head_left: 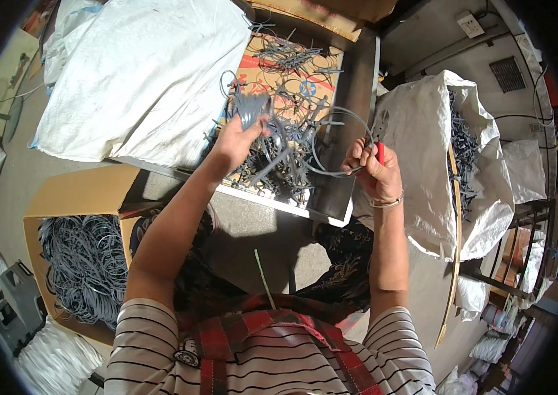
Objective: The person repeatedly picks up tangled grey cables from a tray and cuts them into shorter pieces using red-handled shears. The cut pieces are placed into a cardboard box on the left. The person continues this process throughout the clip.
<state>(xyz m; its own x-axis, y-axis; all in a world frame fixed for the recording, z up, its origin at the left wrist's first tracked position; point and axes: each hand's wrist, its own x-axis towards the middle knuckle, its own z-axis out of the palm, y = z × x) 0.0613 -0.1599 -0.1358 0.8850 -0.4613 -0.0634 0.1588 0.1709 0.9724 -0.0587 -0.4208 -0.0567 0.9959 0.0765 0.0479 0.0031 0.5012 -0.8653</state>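
My left hand (pixel 240 138) grips a bundle of grey plastic strips (pixel 251 109), partly blurred, above a metal tray (pixel 340 192). Black plastic pieces with thin stems and rings (pixel 284 163) lie heaped in the tray on printed cardboard (pixel 259 79). At the tray's right side my right hand (pixel 375 165) is closed around pliers (pixel 380 129) with red handles, jaws pointing up. Thin grey looped strips (pixel 318 153) also run from the fingers of that hand toward the left. Whether the pliers' jaws are apart cannot be told.
A cardboard box (pixel 79 190) full of coiled grey strips stands at the lower left. A white woven sack (pixel 155 74) covers the tray's left side. Right of the tray, an open white sack (pixel 422 108) holds small dark pieces, with a long wooden strip (pixel 455 237) against it.
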